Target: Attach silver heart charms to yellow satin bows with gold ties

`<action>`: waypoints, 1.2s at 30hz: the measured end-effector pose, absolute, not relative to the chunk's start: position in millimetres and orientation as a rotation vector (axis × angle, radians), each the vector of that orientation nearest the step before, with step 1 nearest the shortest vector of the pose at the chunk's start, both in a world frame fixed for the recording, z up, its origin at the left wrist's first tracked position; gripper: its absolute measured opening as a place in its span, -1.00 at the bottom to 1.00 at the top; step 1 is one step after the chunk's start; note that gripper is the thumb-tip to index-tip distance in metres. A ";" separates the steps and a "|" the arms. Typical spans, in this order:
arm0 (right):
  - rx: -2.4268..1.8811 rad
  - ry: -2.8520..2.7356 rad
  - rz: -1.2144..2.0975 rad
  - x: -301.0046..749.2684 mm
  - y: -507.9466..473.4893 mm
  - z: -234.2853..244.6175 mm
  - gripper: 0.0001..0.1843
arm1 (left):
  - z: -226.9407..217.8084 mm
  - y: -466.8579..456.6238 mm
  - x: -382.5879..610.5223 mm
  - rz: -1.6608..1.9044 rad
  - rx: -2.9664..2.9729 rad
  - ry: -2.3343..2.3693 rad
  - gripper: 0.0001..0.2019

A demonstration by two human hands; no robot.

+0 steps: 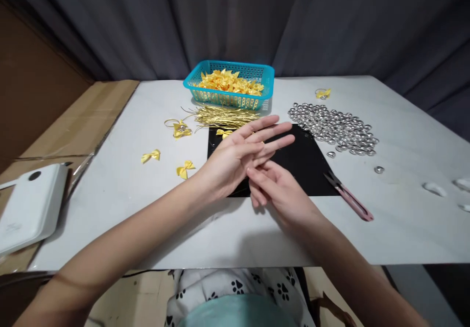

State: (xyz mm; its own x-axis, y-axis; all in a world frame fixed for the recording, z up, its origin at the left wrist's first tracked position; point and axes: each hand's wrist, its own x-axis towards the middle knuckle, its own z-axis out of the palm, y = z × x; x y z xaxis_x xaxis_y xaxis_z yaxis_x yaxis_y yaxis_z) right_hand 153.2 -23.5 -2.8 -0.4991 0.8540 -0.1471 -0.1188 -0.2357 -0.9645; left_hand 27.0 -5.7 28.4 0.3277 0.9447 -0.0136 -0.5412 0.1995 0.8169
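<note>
My left hand (238,158) is raised over the black mat (304,170), palm turned toward me and fingers stretched out and apart. Against its lower edge rests my right hand (279,187), with thumb and fingers bent in. Anything held between the right fingertips is hidden or too small to name. Behind the left fingers lies a bundle of gold wire ties (220,116). A small yellow ribbon bow (223,133) sits on the mat's far left corner, partly covered by my hand. Two more bows, one a yellow bow (185,169), lie left of the mat.
A blue basket (270,84) of yellow bows stands at the back. Silver beads (334,126) spread at the right, near pink-handled snips (348,197). Bow-and-bead pieces lie at left (179,128) and back right (323,93). A white device (36,204) sits on cardboard at left.
</note>
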 end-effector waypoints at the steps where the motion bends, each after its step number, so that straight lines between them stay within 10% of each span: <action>1: -0.940 -1.326 1.796 151.3 -19.9 -1.9 -0.73 | 28.9 -6.3 20.2 1.157 0.805 0.623 -0.64; 14: -1.125 -2.028 1.004 181.0 6.8 26.2 -0.78 | 3.2 -26.1 -43.3 1.054 1.163 1.119 -0.80; 21: -1.157 -2.064 1.128 174.4 10.3 28.8 -0.73 | 18.2 -24.7 -31.7 0.811 1.928 1.411 -0.74; 36: -1.163 -2.031 1.254 181.1 7.2 38.1 -0.73 | 10.0 -19.3 -9.0 0.913 1.451 1.078 -0.84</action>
